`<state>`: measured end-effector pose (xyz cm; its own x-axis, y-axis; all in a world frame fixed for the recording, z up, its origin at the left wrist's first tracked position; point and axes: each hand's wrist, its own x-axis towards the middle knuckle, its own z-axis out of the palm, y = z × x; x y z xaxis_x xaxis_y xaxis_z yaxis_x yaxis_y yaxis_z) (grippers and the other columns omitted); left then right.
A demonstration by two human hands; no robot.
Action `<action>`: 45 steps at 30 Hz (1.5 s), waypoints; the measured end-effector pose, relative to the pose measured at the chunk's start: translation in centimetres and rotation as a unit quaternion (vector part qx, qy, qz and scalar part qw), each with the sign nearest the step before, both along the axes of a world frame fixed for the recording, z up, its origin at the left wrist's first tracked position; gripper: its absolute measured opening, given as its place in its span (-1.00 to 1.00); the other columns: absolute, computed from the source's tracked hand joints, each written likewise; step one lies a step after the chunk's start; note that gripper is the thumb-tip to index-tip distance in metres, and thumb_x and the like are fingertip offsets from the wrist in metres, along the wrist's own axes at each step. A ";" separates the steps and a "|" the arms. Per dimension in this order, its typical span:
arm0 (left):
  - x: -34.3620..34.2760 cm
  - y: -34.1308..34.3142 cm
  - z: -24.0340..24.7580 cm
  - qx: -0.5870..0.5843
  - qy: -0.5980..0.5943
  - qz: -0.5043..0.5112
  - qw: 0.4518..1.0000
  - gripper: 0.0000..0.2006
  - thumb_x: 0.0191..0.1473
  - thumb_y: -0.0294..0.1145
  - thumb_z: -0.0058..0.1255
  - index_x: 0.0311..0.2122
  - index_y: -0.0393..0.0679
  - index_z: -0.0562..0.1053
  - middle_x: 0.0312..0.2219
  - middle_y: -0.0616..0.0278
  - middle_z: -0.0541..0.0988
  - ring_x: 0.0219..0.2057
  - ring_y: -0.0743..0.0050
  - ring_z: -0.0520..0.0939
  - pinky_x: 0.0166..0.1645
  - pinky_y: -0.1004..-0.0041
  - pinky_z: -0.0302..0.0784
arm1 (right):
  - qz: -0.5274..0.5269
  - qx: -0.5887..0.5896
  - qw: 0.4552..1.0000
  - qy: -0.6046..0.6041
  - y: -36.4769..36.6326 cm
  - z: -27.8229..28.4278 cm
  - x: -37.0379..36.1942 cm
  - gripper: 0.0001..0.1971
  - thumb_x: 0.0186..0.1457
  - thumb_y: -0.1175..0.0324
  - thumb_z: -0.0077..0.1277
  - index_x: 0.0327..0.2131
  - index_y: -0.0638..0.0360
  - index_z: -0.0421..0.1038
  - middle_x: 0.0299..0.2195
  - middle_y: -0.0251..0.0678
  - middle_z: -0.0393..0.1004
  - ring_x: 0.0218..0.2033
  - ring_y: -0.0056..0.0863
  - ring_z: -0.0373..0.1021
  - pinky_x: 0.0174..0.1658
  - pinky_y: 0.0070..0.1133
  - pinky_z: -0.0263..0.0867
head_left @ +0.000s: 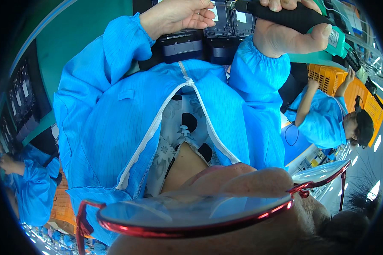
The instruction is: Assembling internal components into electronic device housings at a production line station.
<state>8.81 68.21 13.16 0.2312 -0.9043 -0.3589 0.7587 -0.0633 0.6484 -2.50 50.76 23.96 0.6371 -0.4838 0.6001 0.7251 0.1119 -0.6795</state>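
At the top of the head view, my right hand (pixel 272 38) is wrapped round an electric screwdriver (pixel 285 16) with a black grip and a green rear end. Its metal nose points left, toward my left hand (pixel 181 17). The thumb and forefinger of that left hand are pinched together by the bit at the upper edge, and what they hold is too small to name; the other fingers curl loosely. Under and beside the hands lie black plastic housings (pixel 183 47) and an open black frame (pixel 223 27) with white patches. The picture's top edge cuts off part of both hands.
On the green work surface (pixel 78 40) at left lies a black panel (pixel 23 91) with white patches. A co-worker in blue (pixel 321 112) sits at right beside orange crates (pixel 327 76). Another blue-sleeved person (pixel 30 182) is at lower left. A cable (pixel 353 59) trails from the screwdriver.
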 end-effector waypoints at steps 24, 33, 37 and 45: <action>-0.3 0.0 -0.5 0.002 -0.036 -0.002 0.999 -0.58 0.46 -0.06 -0.26 -0.26 -0.20 0.46 -0.48 0.25 0.58 -0.51 0.44 0.63 -0.39 0.50 0.61 | 0.000 0.048 0.999 0.003 2.8 0.9 0.1 -0.47 0.24 -0.21 -0.06 -0.14 0.14 0.44 -0.47 -0.26 0.45 -0.56 -0.40 0.34 -0.41 -0.43 0.36; -0.3 0.0 2.4 0.013 -0.045 0.003 0.999 -0.62 0.41 -0.11 -0.13 -0.39 -0.16 0.45 -0.59 0.33 0.47 -0.62 0.54 0.45 -0.50 0.55 0.36 | 0.013 0.029 0.999 0.009 2.1 0.7 0.1 -0.46 0.26 -0.21 -0.08 -0.12 0.14 0.43 -0.46 -0.27 0.45 -0.55 -0.41 0.36 -0.40 -0.44 0.37; 2.0 0.0 3.5 0.083 -0.139 0.056 0.985 -0.65 0.36 -0.16 -0.07 -0.43 -0.15 0.45 -0.60 0.34 0.47 -0.61 0.55 0.43 -0.50 0.54 0.33 | -0.019 -0.040 0.997 0.058 2.7 1.7 -0.5 -0.44 0.26 -0.24 -0.10 -0.12 0.11 0.42 -0.47 -0.29 0.42 -0.55 -0.43 0.34 -0.42 -0.44 0.36; 3.4 1.3 2.7 0.058 -0.291 0.065 0.953 -0.73 0.30 -0.26 -0.05 -0.41 -0.19 0.50 -0.59 0.34 0.47 -0.60 0.56 0.43 -0.48 0.52 0.37 | 0.121 -0.024 0.988 0.094 7.5 0.6 -0.2 -0.42 0.24 -0.20 -0.05 -0.07 0.22 0.37 -0.47 -0.21 0.43 -0.56 -0.37 0.38 -0.43 -0.42 0.39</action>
